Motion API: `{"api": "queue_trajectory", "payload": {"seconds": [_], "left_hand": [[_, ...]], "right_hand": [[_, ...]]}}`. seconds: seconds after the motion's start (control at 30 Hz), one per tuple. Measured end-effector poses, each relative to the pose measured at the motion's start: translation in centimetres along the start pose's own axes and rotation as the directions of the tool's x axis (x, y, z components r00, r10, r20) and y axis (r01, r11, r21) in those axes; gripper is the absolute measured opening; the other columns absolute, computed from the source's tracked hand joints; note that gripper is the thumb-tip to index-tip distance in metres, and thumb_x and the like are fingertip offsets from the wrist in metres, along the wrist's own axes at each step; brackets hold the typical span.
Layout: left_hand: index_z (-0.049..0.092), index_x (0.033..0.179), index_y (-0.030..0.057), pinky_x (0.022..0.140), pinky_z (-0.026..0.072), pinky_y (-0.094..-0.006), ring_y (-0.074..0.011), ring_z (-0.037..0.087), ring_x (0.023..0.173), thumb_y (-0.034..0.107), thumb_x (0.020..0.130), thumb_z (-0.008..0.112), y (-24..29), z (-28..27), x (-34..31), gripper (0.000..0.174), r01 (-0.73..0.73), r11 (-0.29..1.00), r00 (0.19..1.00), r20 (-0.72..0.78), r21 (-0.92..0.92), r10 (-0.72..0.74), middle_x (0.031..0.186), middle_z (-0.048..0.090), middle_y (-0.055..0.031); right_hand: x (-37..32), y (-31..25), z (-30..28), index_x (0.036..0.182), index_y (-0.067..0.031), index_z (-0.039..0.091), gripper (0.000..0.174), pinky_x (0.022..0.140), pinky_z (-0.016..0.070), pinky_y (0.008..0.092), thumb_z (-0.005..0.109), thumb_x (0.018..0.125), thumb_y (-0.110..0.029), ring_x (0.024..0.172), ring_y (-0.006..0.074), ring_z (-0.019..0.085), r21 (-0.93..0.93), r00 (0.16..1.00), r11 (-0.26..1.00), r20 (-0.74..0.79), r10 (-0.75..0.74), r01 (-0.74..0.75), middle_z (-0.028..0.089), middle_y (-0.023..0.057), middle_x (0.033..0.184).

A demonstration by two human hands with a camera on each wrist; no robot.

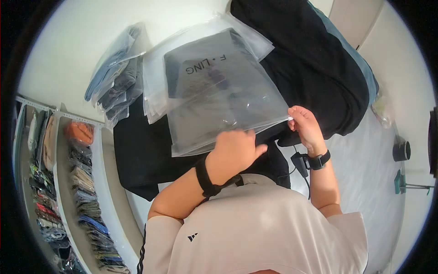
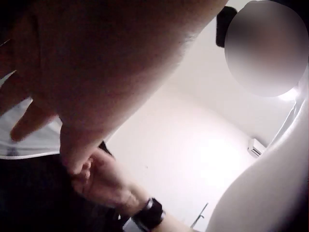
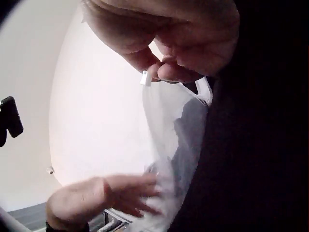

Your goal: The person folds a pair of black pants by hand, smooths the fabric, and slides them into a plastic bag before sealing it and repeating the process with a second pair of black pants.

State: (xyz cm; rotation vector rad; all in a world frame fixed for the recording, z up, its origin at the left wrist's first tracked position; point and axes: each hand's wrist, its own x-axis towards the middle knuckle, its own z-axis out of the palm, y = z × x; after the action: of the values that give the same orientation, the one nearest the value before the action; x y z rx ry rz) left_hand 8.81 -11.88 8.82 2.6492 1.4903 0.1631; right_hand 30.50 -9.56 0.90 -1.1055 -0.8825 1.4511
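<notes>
A clear zip bag (image 1: 228, 98) with "F·LING" print lies before me, a dark folded garment (image 1: 182, 77) inside it. My right hand (image 1: 306, 127) pinches the near right corner of its opening, at the white zip slider (image 3: 145, 78). Over the near edge of the bag is my left hand (image 1: 235, 153), blurred, its fingers stretched toward the plastic in the right wrist view. The left wrist view shows that hand's fingers (image 2: 34, 118) dark and close up, partly cut off by the frame.
More clear bags (image 1: 153, 91) lie under this one. Bagged folded jeans (image 1: 121, 68) stand to the left. Black cloth (image 1: 319, 68) is heaped at the right and drapes below. Shelves of bagged clothes (image 1: 86, 196) line the left side. A black cup-shaped container (image 1: 401, 150) is far right.
</notes>
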Motion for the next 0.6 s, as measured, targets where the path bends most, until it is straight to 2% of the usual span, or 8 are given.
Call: {"api": "queue_trajectory", "payload": {"seconds": [0.03, 0.07, 0.13, 0.2, 0.27, 0.33, 0.5, 0.6], "left_hand": [[0.065, 0.092, 0.0012, 0.060, 0.0506, -0.0434, -0.0346, 0.065, 0.072, 0.032, 0.085, 0.063, -0.1, 0.5, -0.1, 0.032, -0.035, 0.999, 0.940, 0.338, -0.012, 0.037, 0.079, 0.064, -0.0158], [0.065, 0.092, 0.0012, 0.060, 0.0506, -0.0434, -0.0346, 0.065, 0.072, 0.032, 0.085, 0.063, 0.0, 0.9, 0.3, 0.032, -0.043, 0.999, 0.938, 0.343, -0.008, 0.043, 0.079, 0.064, -0.0158], [0.063, 0.087, 0.0031, 0.054, 0.0487, -0.0464, -0.0362, 0.063, 0.060, 0.033, 0.084, 0.064, 1.0, 1.2, 1.3, 0.030, -0.054, 0.989, 0.998, -0.019, -0.139, 0.052, 0.069, 0.062, -0.0137], [0.062, 0.085, 0.0052, 0.060, 0.0501, -0.0431, -0.0323, 0.062, 0.069, 0.030, 0.082, 0.065, 2.0, 1.6, 2.7, 0.025, -0.026, 0.989, 0.998, -0.061, -0.147, 0.017, 0.075, 0.061, -0.0107], [0.062, 0.085, 0.0066, 0.068, 0.0498, -0.0386, -0.0268, 0.059, 0.080, 0.024, 0.080, 0.066, 1.9, 2.9, 4.4, 0.019, -0.297, 0.950, 0.883, -0.407, -0.098, 0.234, 0.085, 0.060, -0.0060], [0.062, 0.085, 0.0073, 0.072, 0.0482, -0.0345, -0.0227, 0.055, 0.087, 0.019, 0.078, 0.065, 1.7, 4.8, 5.6, 0.015, -0.309, 0.950, 0.887, -0.376, -0.050, 0.269, 0.089, 0.057, -0.0023], [0.063, 0.087, 0.0077, 0.066, 0.0464, -0.0324, -0.0189, 0.057, 0.081, 0.016, 0.075, 0.065, 1.5, 6.3, 6.6, 0.015, -0.433, 0.901, 0.767, -0.512, 0.031, 0.386, 0.087, 0.058, -0.0013], [0.063, 0.088, 0.0077, 0.064, 0.0455, -0.0315, -0.0177, 0.057, 0.079, 0.015, 0.076, 0.064, 1.1, 5.9, 6.4, 0.014, -0.428, 0.902, 0.796, -0.448, 0.060, 0.408, 0.088, 0.059, -0.0010]], "right_hand": [[0.0, 0.2, -0.2, 0.075, -0.0098, 0.057, 0.021, 0.053, 0.0359, 0.0190, 0.058, 0.093, -0.020, 0.054, 0.0047, 0.046, 0.013, 0.999, 1.000, 0.034, 0.004, -0.004, 0.052, -0.0048, 0.060], [0.2, 0.4, -0.3, 0.075, -0.0101, 0.057, 0.021, 0.053, 0.0353, 0.0192, 0.058, 0.093, -0.021, 0.054, 0.0046, 0.046, 0.027, 0.998, 1.000, 0.070, 0.006, -0.008, 0.051, -0.0048, 0.060], [0.3, 0.7, -0.5, 0.074, -0.0104, 0.056, 0.022, 0.052, 0.0341, 0.0193, 0.058, 0.093, -0.021, 0.054, 0.0045, 0.045, 0.044, 0.998, 0.999, 0.070, 0.006, -0.009, 0.050, -0.0049, 0.060], [0.3, 0.7, -0.5, 0.073, -0.0103, 0.056, 0.022, 0.051, 0.0337, 0.0190, 0.057, 0.093, -0.021, 0.053, 0.0044, 0.044, 0.085, 0.996, 0.996, 0.084, 0.014, -0.021, 0.050, -0.0050, 0.059], [0.2, 0.7, -0.3, 0.074, -0.0102, 0.056, 0.022, 0.050, 0.0326, 0.0190, 0.057, 0.093, -0.020, 0.053, 0.0042, 0.043, 0.078, 0.997, 0.996, 0.070, 0.025, -0.030, 0.049, -0.0051, 0.059], [0.3, 0.8, -0.1, 0.074, -0.0102, 0.055, 0.022, 0.049, 0.0315, 0.0190, 0.057, 0.093, -0.020, 0.052, 0.0040, 0.042, 0.070, 0.998, 0.997, 0.056, 0.027, -0.031, 0.049, -0.0053, 0.059], [0.3, 0.4, -0.1, 0.074, -0.0108, 0.055, 0.022, 0.047, 0.0261, 0.0192, 0.056, 0.094, -0.020, 0.050, 0.0024, 0.035, 0.116, 0.997, 0.993, 0.075, 0.023, -0.032, 0.045, -0.0066, 0.059], [0.3, 0.4, 0.3, 0.074, -0.0109, 0.054, 0.023, 0.046, 0.0253, 0.0188, 0.056, 0.094, -0.020, 0.050, 0.0017, 0.034, 0.055, 0.999, 0.998, 0.051, 0.009, -0.011, 0.045, -0.0070, 0.059]]}}
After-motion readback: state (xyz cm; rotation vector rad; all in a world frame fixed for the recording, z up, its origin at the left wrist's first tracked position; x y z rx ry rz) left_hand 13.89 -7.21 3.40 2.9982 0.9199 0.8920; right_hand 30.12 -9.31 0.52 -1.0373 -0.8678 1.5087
